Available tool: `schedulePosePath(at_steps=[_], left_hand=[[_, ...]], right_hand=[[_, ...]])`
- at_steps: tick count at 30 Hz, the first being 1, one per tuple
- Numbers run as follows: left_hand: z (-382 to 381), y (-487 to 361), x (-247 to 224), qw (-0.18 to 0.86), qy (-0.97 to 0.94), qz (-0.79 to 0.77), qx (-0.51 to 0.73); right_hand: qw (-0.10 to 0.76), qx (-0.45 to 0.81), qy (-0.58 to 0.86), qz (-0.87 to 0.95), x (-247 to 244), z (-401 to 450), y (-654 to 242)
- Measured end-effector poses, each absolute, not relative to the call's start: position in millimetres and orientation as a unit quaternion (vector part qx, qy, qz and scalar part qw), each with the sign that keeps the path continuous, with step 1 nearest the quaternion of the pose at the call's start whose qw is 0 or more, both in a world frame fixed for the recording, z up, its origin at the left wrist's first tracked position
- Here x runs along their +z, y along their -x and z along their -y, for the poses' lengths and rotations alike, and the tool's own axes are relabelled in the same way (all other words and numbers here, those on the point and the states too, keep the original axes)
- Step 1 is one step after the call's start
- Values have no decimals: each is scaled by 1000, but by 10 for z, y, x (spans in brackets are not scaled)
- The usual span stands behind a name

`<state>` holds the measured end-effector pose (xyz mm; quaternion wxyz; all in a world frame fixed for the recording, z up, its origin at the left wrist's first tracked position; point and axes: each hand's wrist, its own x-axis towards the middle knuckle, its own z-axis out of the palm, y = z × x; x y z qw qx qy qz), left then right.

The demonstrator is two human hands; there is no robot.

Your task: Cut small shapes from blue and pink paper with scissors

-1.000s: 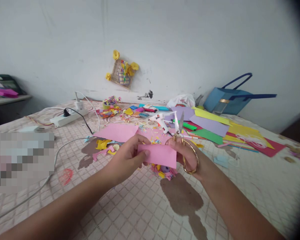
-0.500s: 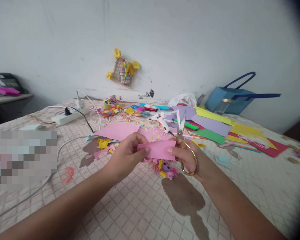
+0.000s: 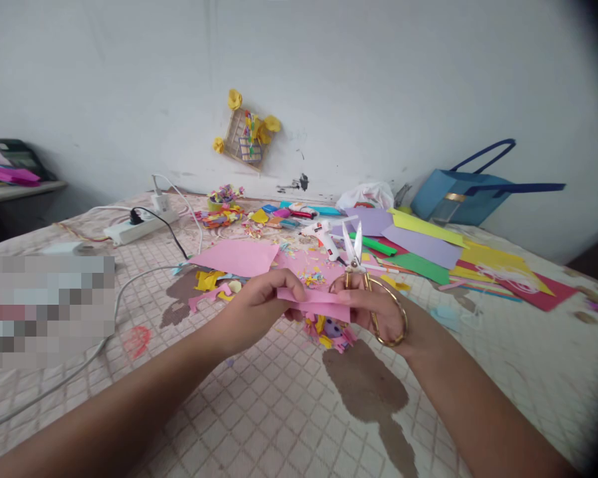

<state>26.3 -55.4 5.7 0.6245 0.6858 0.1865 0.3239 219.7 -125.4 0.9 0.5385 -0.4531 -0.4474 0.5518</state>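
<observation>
A small pink paper strip is stretched between my hands above the table, with a crease along its upper part. My left hand pinches its left end. My right hand grips the right end between thumb and fingers, and gold-handled scissors hang on that same hand, blades pointing up and parted. Just below the strip lies a bunch of pink, yellow and purple paper pieces. Behind my left hand is a larger pink sheet.
A white glue gun lies behind my hands. Coloured sheets and a blue bag are at the right. At the left are a power strip and cables. A decorated frame hangs on the wall.
The pink strip has gone from flat to creased lengthwise. My left thumb has shifted right along it, and the scissors have turned in my right hand, their blades leaning further left.
</observation>
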Motion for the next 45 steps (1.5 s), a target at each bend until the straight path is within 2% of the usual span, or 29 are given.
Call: schedulePosePath(at_steps=[9,19,28,38,45], left_hand=[[523,-225,34,652,-681,-144,300],[495,-289,47,646,-664,-217,308],[480,-312,74,670,-624,-278,290],[467,-303,68,682,-603,-297,287],[489,-305,104,687,-595,-321,267]], right_hand=[[533,487,471,506,-92,1216,-2238],[497,441,524,534,64,1280,-2168],[512,447,523,515,50,1272,-2202],[512,444,533,507,60,1274,-2205],[479,419,574,515,107,1314,-2180]])
